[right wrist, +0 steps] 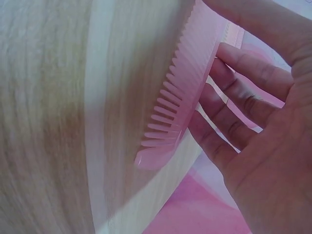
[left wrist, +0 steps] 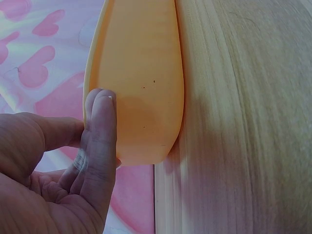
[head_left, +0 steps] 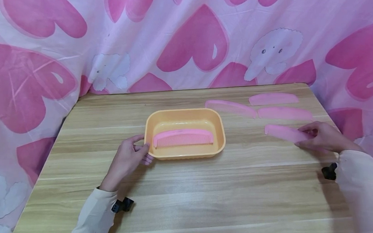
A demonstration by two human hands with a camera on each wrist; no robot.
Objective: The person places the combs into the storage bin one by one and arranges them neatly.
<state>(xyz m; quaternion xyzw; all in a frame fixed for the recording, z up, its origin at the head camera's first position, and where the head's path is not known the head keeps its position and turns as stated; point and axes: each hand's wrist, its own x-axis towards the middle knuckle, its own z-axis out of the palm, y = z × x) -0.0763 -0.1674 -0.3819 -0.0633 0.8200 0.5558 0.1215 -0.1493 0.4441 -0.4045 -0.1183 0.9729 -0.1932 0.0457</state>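
Note:
My left hand (head_left: pixel 127 159) grips the left end of an orange-yellow plastic basin (head_left: pixel 186 113), thumb at the rim and fingers along the outer wall, as the left wrist view shows. Inside the basin lies a pink comb (head_left: pixel 185 133), teeth toward me. Over at the right side of the table, my right hand (head_left: pixel 326 136) holds another pink comb (head_left: pixel 280 132) between thumb and fingers. In the right wrist view that comb's wide teeth (right wrist: pixel 163 117) point away from the palm, and the fingertips lie along its spine.
Three more pink combs lie behind the held one: one nearest the basin (head_left: pixel 232 107), a rear comb (head_left: pixel 274 98) and a front comb (head_left: pixel 285 113). The wooden table (head_left: pixel 200 203) ends at a heart-patterned pink curtain (head_left: pixel 194 42) behind and at both sides.

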